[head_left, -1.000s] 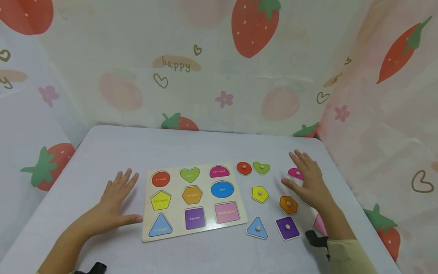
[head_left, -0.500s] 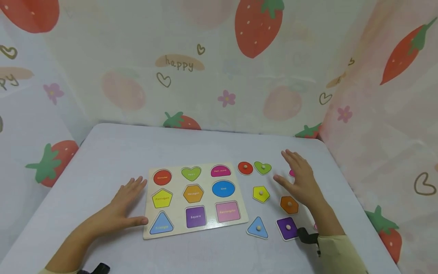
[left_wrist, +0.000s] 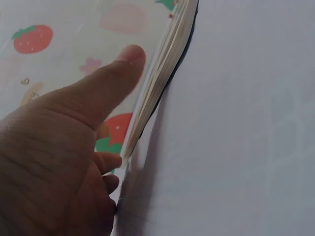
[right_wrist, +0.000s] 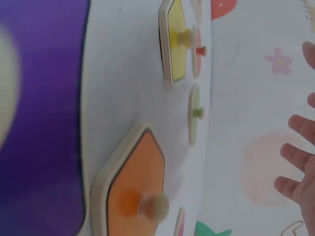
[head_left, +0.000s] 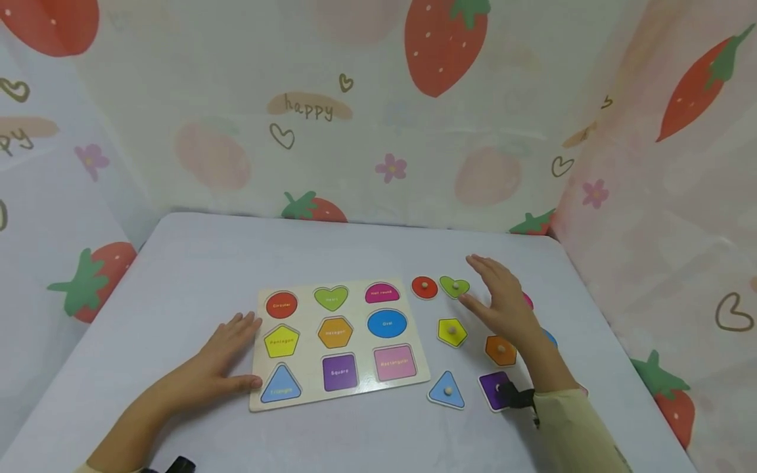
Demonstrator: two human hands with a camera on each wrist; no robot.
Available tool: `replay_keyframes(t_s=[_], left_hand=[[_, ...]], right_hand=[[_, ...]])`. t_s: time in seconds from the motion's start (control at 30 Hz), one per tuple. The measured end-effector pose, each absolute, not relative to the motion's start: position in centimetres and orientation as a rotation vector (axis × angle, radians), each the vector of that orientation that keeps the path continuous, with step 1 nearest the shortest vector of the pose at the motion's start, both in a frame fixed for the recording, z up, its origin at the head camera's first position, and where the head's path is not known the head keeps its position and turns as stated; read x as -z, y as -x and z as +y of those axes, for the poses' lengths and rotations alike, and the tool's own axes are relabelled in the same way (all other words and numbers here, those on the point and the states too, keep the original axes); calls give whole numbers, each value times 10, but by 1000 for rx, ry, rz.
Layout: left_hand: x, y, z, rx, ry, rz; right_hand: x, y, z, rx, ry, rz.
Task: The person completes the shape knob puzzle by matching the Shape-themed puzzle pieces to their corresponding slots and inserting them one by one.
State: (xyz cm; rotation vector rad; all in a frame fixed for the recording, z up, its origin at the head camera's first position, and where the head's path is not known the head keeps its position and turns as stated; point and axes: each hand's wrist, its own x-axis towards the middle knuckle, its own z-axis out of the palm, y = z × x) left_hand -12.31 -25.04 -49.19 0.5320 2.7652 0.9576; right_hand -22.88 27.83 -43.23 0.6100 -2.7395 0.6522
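A wooden shape puzzle board (head_left: 309,394) with printed coloured shapes lies flat on the white table. My left hand (head_left: 215,361) is at its left edge, fingers straight and thumb tip over the lower left corner; in the left wrist view the thumb (left_wrist: 108,83) lies along the board's side (left_wrist: 160,78). My right hand (head_left: 503,305) hovers with spread fingers over the knobbed pieces, holding nothing. Nearest its fingertips is the green heart piece (head_left: 451,285), beside the red circle piece (head_left: 424,288). The orange hexagon piece (right_wrist: 135,177) and yellow pentagon piece (right_wrist: 176,49) show in the right wrist view.
Below lie a blue triangle piece (head_left: 446,393) and a purple square piece (head_left: 489,387), partly covered by the wrist camera. A magenta piece (head_left: 528,301) and a blue piece (head_left: 551,337) peek out behind the right arm. Strawberry-print cloth (head_left: 355,151) walls the table.
My left hand has moved right to meet the board's edge. My right hand has shifted left across the pieces, towards the green heart. The pieces and board stay put.
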Motion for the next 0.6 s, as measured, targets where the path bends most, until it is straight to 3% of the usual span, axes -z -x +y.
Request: replay_keyframes(t_s=[0.6], left_hand=[[490, 121, -250, -874, -537, 2789]], right_hand=[[437, 259, 242, -673, -547, -2863]])
